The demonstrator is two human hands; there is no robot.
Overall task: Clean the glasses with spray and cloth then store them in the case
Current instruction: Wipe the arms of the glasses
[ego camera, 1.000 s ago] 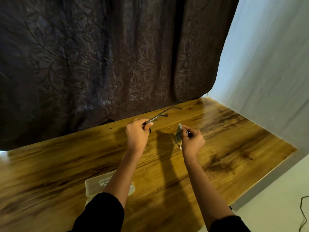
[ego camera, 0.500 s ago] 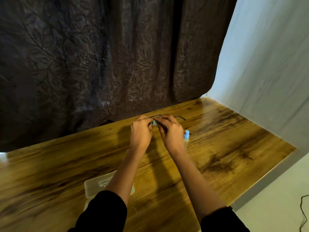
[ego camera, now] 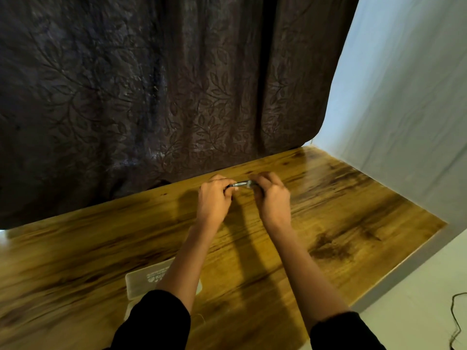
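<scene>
The glasses (ego camera: 241,183), thin and dark-framed, are held above the far part of the wooden table (ego camera: 341,223). Only a short dark stretch of frame shows between my two hands. My left hand (ego camera: 214,198) pinches the left end with curled fingers. My right hand (ego camera: 273,198) curls round the right end, and a bit of grey shows at its fingertips. Near my left forearm lies a pale, translucent case (ego camera: 144,280) with printed lettering, partly covered by my arm. Neither the spray bottle nor the lenses can be seen.
A dark leaf-patterned curtain (ego camera: 151,97) hangs right behind the table's far edge. A white sheet (ego camera: 404,97) covers the wall on the right. The table's right edge drops to a pale floor with a black cable (ego camera: 454,322).
My right hand came over from the right to join my left hand at the glasses. The glasses' temple no longer sticks out, and the blue-capped spray bottle seen half a second ago is out of sight.
</scene>
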